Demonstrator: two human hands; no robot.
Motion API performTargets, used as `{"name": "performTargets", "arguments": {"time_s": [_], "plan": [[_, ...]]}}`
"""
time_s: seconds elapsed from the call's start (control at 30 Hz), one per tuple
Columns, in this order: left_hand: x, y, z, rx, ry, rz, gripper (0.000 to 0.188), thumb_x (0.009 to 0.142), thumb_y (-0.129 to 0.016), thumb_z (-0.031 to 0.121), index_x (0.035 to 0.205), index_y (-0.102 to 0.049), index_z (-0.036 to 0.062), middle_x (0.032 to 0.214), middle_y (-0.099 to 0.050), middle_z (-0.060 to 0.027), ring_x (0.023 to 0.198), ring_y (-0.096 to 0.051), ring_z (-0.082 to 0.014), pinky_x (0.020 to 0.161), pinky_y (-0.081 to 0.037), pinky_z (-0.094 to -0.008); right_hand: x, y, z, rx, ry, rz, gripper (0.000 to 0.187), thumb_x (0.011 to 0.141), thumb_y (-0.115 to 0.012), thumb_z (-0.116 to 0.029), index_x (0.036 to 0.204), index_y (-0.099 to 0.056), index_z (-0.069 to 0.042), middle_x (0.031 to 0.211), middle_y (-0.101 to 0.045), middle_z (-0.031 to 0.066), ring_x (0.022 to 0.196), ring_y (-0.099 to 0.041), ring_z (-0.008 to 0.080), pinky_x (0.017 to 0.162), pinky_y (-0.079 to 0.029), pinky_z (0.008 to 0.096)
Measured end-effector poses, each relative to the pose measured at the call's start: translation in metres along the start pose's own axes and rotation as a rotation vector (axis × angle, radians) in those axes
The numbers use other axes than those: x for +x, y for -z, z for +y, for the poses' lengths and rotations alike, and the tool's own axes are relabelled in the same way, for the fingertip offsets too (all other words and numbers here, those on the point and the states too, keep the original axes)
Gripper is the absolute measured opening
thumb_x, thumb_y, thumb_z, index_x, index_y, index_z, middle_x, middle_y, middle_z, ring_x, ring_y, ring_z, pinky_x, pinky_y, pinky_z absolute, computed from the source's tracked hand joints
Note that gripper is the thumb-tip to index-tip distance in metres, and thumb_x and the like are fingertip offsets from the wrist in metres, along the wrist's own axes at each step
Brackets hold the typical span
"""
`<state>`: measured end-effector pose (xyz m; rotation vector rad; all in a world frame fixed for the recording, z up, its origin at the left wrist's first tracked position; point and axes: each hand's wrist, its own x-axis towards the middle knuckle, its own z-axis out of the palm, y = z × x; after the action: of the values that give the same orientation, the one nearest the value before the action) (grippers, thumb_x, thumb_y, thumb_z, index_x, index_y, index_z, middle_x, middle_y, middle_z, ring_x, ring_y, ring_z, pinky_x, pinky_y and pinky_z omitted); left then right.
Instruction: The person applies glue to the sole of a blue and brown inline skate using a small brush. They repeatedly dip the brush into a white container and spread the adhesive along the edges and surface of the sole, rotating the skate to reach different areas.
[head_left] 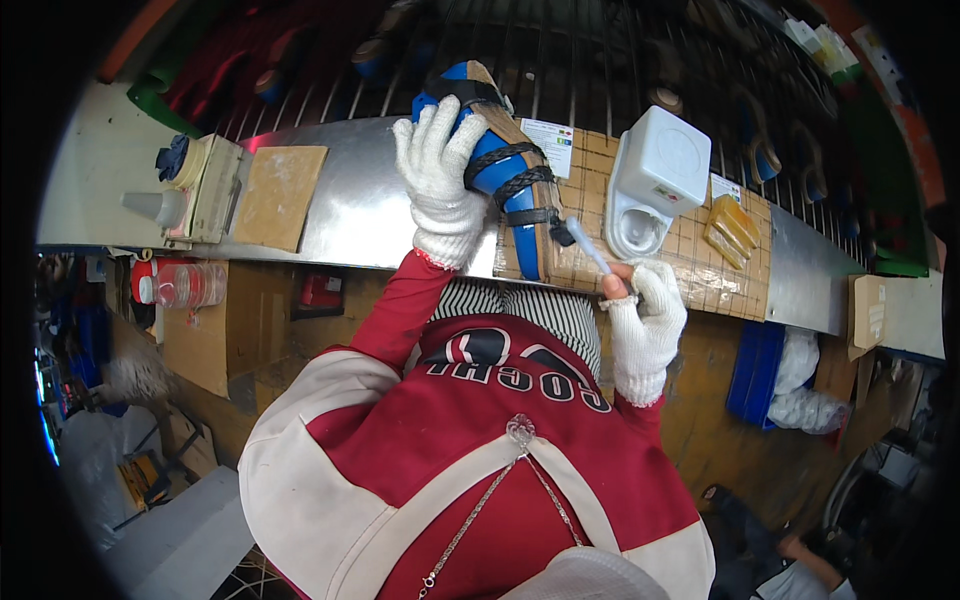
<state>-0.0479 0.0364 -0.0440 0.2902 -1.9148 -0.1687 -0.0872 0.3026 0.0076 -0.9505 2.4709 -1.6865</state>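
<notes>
My left hand (pixel 440 170), in a white knit glove, grips a sandal (pixel 545 225) from its left side, fingers spread over the top. The sandal has black braided straps and a tan sole edge, and is fitted on a blue shoe last (pixel 498 172). It is tilted on its side, sole to the right. In my right hand (pixel 645 315), gloved with bare fingertips showing, is a small brush (pixel 586 243) with a pale handle. Its dark tip meets the sole edge near the lower strap. Just beyond the brush stands a white pot with a round opening (pixel 632 228).
Cardboard (pixel 700 270) covers part of the metal bench (pixel 370 180). On it lie a yellow block (pixel 732 232) and a printed card (pixel 548 143). A tan board (pixel 280 195) sits to the left. Behind the bench run metal rods (pixel 590 90) carrying other lasts.
</notes>
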Motion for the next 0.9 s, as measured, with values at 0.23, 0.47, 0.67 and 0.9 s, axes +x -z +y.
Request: {"name": "performTargets", "arguments": {"time_s": [0.23, 0.47, 0.67, 0.9], "plan": [[0.001, -0.001, 0.004, -0.025, 0.01, -0.027, 0.071, 0.057, -0.084, 0.008, 0.123, -0.063, 0.0166, 0.13, -0.062, -0.0181, 0.119, -0.059, -0.0418, 0.106, -0.035, -0.0591, -0.005, -0.001, 0.002, 0.104, -0.084, 0.025, 0.017, 0.089, -0.075, -0.012, 0.097, -0.073, 0.002, 0.088, -0.061, 0.0061, 0.074, -0.055, 0.0129, 0.065, -0.043, 0.0269], [0.004, 0.001, 0.003, -0.002, -0.049, -0.025, 0.072, 0.054, -0.083, 0.008, 0.123, -0.063, 0.0172, 0.128, -0.062, -0.0163, 0.116, -0.059, -0.0404, 0.102, -0.036, -0.0599, 0.007, 0.0, -0.008, 0.006, -0.083, 0.033, 0.017, 0.089, -0.075, -0.013, 0.096, -0.073, 0.002, 0.086, -0.06, 0.0069, 0.072, -0.055, 0.0136, 0.064, -0.044, 0.0276], [0.002, 0.001, -0.005, 0.042, -0.059, -0.023, 0.074, 0.052, -0.081, 0.005, 0.123, -0.064, 0.0178, 0.13, -0.062, -0.0165, 0.117, -0.059, -0.0405, 0.103, -0.036, -0.0617, 0.016, -0.001, -0.01, -0.068, 0.027, 0.039, 0.015, 0.087, -0.075, -0.011, 0.094, -0.073, 0.002, 0.086, -0.061, 0.0081, 0.07, -0.057, 0.0149, 0.063, -0.044, 0.0287], [0.002, 0.002, -0.009, 0.037, -0.07, -0.007, 0.075, 0.05, -0.08, 0.001, 0.122, -0.065, 0.0174, 0.13, -0.062, -0.017, 0.118, -0.059, -0.0408, 0.103, -0.035, -0.062, 0.016, -0.008, -0.008, -0.064, -0.034, 0.045, 0.017, 0.087, -0.075, -0.011, 0.095, -0.073, 0.003, 0.087, -0.061, 0.009, 0.076, -0.058, 0.0169, 0.068, -0.046, 0.0301]]}}
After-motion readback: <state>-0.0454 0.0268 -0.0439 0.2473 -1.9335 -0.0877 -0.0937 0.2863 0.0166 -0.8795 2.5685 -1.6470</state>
